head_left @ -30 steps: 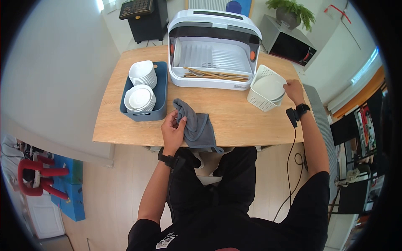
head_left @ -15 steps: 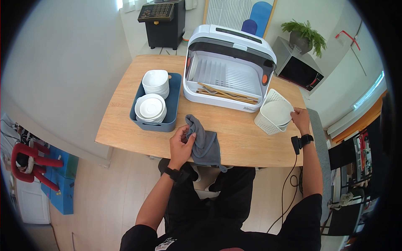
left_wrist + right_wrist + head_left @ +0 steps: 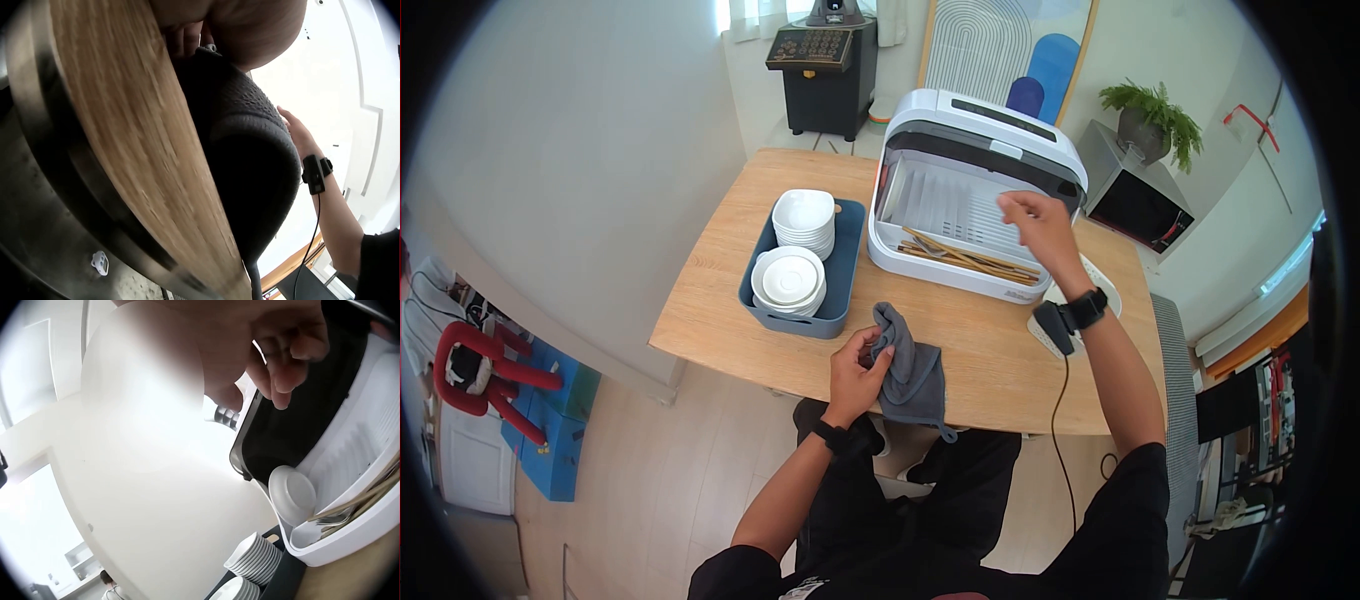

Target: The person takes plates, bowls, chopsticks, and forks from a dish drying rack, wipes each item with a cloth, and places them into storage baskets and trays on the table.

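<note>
In the head view my left hand [image 3: 860,378] pinches the grey cloth [image 3: 915,380] at the table's front edge. The cloth fills the middle of the left wrist view. My right hand [image 3: 1040,228] hangs above the front right of the white dish cabinet [image 3: 960,290], fingers loosely bent and holding nothing. Chopsticks [image 3: 985,264] and cutlery lie in its front tray; a white dish [image 3: 292,495] stands at its left end in the right wrist view. My right forearm partly hides the white perforated basket [image 3: 1103,283].
A blue bin [image 3: 852,245] with stacks of white bowls [image 3: 804,212] and small dishes [image 3: 788,280] stands left on the wooden table [image 3: 710,290]. Behind the right side are a microwave [image 3: 1140,205] and a potted plant [image 3: 1142,130]. A cable [image 3: 1058,410] hangs from my right wrist.
My right hand has left the basket's right side and moved left and up to the cabinet. My left hand keeps hold of the cloth. The head view has shifted.
</note>
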Action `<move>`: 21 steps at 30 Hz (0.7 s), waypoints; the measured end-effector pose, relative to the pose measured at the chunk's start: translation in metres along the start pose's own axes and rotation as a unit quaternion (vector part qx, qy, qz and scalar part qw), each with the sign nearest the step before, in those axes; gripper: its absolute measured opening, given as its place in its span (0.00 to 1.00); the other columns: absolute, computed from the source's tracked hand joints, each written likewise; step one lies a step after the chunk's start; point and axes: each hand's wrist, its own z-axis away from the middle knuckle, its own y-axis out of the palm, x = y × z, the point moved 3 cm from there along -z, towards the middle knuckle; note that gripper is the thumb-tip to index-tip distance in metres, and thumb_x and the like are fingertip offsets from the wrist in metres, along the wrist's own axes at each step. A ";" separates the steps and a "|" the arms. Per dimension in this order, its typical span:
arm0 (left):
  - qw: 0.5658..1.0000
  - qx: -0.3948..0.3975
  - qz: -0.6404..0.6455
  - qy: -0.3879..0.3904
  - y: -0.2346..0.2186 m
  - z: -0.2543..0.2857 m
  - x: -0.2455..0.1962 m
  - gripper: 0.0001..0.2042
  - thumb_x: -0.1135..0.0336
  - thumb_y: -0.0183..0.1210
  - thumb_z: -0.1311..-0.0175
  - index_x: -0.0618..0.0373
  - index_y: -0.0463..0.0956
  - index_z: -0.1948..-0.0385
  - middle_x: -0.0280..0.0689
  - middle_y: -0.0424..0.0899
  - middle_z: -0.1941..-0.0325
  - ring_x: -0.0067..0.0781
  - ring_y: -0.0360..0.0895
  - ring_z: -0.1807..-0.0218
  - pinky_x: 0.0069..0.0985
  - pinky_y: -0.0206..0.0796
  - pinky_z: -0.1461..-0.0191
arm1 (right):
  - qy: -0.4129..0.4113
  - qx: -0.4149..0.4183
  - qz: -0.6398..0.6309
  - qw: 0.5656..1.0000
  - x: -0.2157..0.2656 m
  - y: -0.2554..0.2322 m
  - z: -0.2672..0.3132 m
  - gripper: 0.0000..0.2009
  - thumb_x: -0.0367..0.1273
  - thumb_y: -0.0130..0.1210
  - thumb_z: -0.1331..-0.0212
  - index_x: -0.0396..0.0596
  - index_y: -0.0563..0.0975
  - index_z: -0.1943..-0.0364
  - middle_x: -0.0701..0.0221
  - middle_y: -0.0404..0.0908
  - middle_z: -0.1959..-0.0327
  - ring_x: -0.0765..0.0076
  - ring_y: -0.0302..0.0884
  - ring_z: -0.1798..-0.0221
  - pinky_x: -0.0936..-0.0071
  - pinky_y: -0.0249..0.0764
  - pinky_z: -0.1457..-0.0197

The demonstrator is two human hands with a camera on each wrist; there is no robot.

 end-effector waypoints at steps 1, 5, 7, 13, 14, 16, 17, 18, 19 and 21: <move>1.000 0.000 -0.004 -0.002 0.000 0.000 0.001 0.17 0.72 0.64 0.39 0.67 0.75 0.50 0.42 0.85 0.57 0.24 0.81 0.58 0.20 0.73 0.56 | -0.007 0.002 -0.004 1.000 0.004 0.018 -0.011 0.16 0.43 0.61 0.41 0.45 0.85 0.59 0.68 0.85 0.74 0.74 0.79 0.72 0.74 0.72 0.68; 1.000 0.002 0.019 -0.005 0.000 0.000 0.012 0.17 0.72 0.64 0.39 0.66 0.75 0.50 0.42 0.85 0.56 0.24 0.82 0.59 0.20 0.73 0.56 | -0.137 0.050 0.048 0.988 0.058 0.072 -0.009 0.13 0.38 0.62 0.40 0.40 0.83 0.63 0.75 0.79 0.80 0.86 0.67 0.79 0.83 0.61 0.78; 1.000 -0.004 -0.004 -0.011 -0.001 0.000 -0.005 0.17 0.72 0.64 0.39 0.66 0.75 0.50 0.43 0.85 0.57 0.24 0.82 0.59 0.20 0.73 0.57 | -0.236 0.039 0.052 0.970 0.116 0.073 0.032 0.09 0.33 0.64 0.43 0.39 0.82 0.65 0.76 0.75 0.83 0.86 0.64 0.81 0.82 0.58 0.78; 0.997 0.024 -0.067 -0.036 -0.002 -0.001 -0.020 0.16 0.72 0.63 0.39 0.66 0.75 0.50 0.42 0.86 0.61 0.23 0.82 0.62 0.20 0.72 0.60 | -0.442 -0.002 0.138 0.886 0.228 -0.021 0.147 0.04 0.23 0.62 0.53 0.46 0.78 0.74 0.80 0.66 0.86 0.85 0.58 0.86 0.81 0.51 0.79; 0.996 0.027 -0.069 -0.047 -0.002 -0.001 -0.017 0.16 0.72 0.63 0.39 0.66 0.75 0.50 0.42 0.86 0.61 0.23 0.82 0.62 0.20 0.72 0.60 | -0.441 -0.026 0.139 0.886 0.224 -0.025 0.153 0.05 0.24 0.62 0.52 0.47 0.77 0.72 0.79 0.67 0.84 0.84 0.59 0.85 0.80 0.52 0.78; 1.000 0.009 -0.014 -0.013 0.000 0.000 -0.015 0.16 0.73 0.63 0.39 0.66 0.76 0.51 0.42 0.86 0.61 0.23 0.82 0.62 0.19 0.72 0.60 | -0.443 -0.080 0.147 0.881 0.219 -0.034 0.170 0.08 0.27 0.61 0.50 0.49 0.74 0.66 0.78 0.69 0.79 0.83 0.61 0.83 0.78 0.55 0.77; 0.999 0.011 -0.035 -0.018 -0.001 -0.001 -0.021 0.16 0.73 0.63 0.39 0.67 0.76 0.51 0.41 0.86 0.61 0.22 0.82 0.62 0.19 0.72 0.59 | -0.449 -0.108 0.152 0.874 0.217 -0.039 0.175 0.10 0.28 0.60 0.48 0.50 0.72 0.64 0.78 0.69 0.77 0.82 0.62 0.82 0.77 0.56 0.76; 0.999 0.014 -0.033 -0.022 0.000 0.000 -0.021 0.16 0.73 0.63 0.39 0.67 0.76 0.51 0.41 0.86 0.61 0.22 0.82 0.62 0.19 0.72 0.59 | -0.453 -0.135 0.159 0.867 0.215 -0.044 0.182 0.11 0.29 0.60 0.47 0.51 0.70 0.61 0.77 0.70 0.74 0.81 0.63 0.81 0.76 0.58 0.75; 0.999 0.016 -0.035 -0.021 -0.001 -0.001 -0.020 0.16 0.73 0.63 0.39 0.67 0.76 0.51 0.42 0.86 0.61 0.22 0.82 0.62 0.19 0.72 0.59 | -0.457 -0.164 0.163 0.859 0.213 -0.048 0.189 0.13 0.30 0.59 0.46 0.52 0.69 0.58 0.76 0.71 0.72 0.80 0.64 0.80 0.75 0.59 0.75; 0.999 0.016 -0.037 -0.023 -0.001 -0.001 -0.019 0.16 0.73 0.63 0.39 0.67 0.76 0.50 0.42 0.86 0.61 0.22 0.82 0.61 0.19 0.72 0.59 | -0.466 -0.219 0.169 0.840 0.209 -0.056 0.200 0.16 0.32 0.58 0.43 0.53 0.66 0.53 0.75 0.72 0.67 0.79 0.66 0.78 0.74 0.62 0.73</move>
